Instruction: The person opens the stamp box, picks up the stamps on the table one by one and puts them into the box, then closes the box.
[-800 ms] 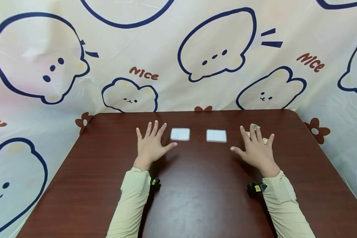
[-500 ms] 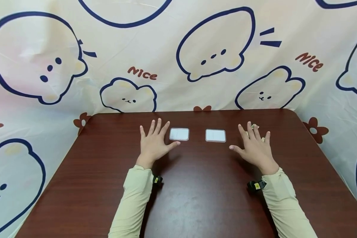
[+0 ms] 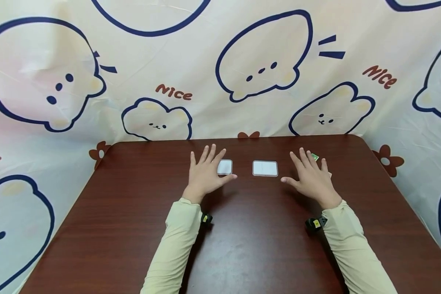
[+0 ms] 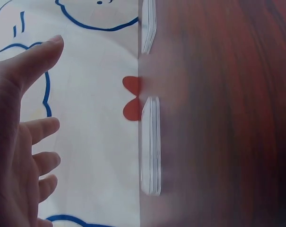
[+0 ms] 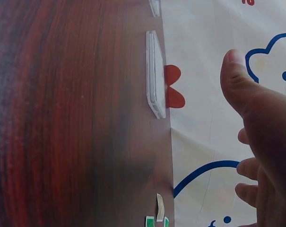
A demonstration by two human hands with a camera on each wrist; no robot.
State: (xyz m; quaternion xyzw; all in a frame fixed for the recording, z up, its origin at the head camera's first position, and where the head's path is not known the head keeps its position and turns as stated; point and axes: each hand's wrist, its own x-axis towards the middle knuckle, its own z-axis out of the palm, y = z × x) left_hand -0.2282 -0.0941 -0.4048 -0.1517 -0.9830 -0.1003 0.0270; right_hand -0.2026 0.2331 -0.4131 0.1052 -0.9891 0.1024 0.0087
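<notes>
Two flat white rectangular cases with clear rims lie side by side near the table's far edge. My left hand [image 3: 207, 173] is spread, palm down, and hides part of the left case [image 3: 226, 167]. The right case [image 3: 265, 168] is in full sight between the hands. In the left wrist view a case [image 4: 151, 146] shows edge-on, apart from the fingers [image 4: 46, 163]. My right hand [image 3: 312, 177], also spread, partly covers small green and cream pieces [image 3: 315, 157]. Some of these small pieces [image 5: 160, 208] appear low in the right wrist view. Neither hand holds anything.
The dark brown table [image 3: 242, 245] has a glossy top. A cream cloth [image 3: 206, 61] with cartoon animals hangs behind its far edge and along the sides. Each wrist wears a small black camera [image 3: 316, 223].
My left hand has moved to the right, from beside the left case to partly in front of it. My right hand has shifted slightly left, staying spread.
</notes>
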